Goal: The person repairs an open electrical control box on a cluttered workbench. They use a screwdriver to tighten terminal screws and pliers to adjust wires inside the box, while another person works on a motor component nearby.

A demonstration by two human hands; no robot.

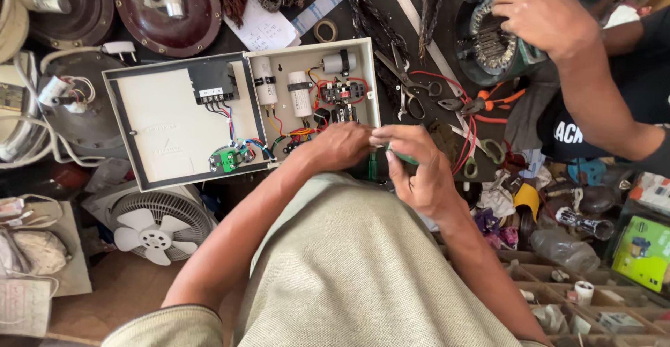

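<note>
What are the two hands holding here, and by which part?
The right hand grips a green-handled tool by its handle; the left hand meets its tip.

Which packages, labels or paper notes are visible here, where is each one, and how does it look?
Green box: far right edge, glossy, bright green and yellow with a small picture.
Paper note: top centre, above the open control box, white with handwriting.
White label: inside the control box lid, small rectangle on a black block.
Cardboard compartments: lower right, brown, holding small parts.
</note>
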